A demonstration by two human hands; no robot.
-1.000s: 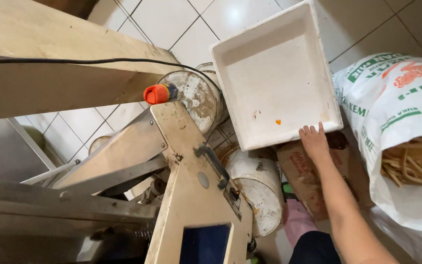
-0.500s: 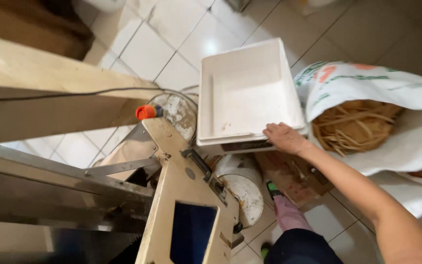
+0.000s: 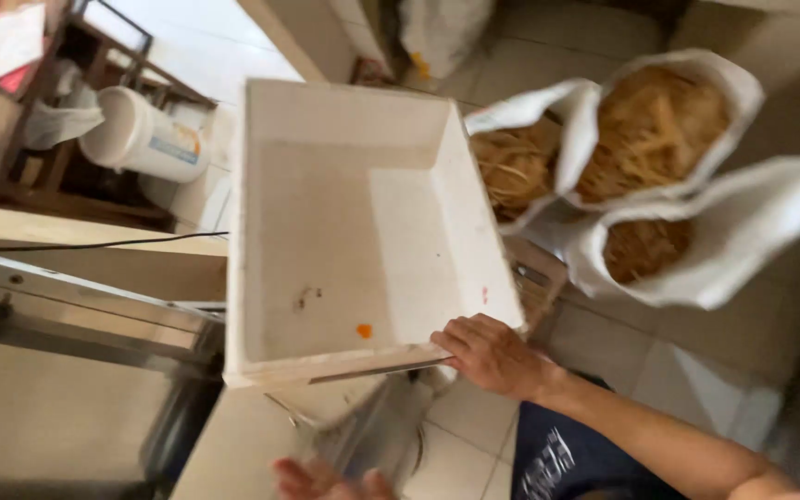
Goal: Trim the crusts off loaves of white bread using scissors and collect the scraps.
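Shallow square white tray [image 3: 354,231], raised above the metal machine [image 3: 76,370], gripped at its near right corner by the right hand [image 3: 488,356]; left hand [image 3: 326,481] blurred at bottom edge, grip unclear; white sacks of tan strands [image 3: 659,176] just right.

The shallow white square tray [image 3: 354,231] sat above the metal machine [image 3: 76,370], open white sacks of straw-like strands [image 3: 659,130] to its right, white plastic bucket [image 3: 141,139] to its left.

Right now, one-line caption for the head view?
Right hand grips the near rim of a white tray raised above open sacks of straw-like fibre.
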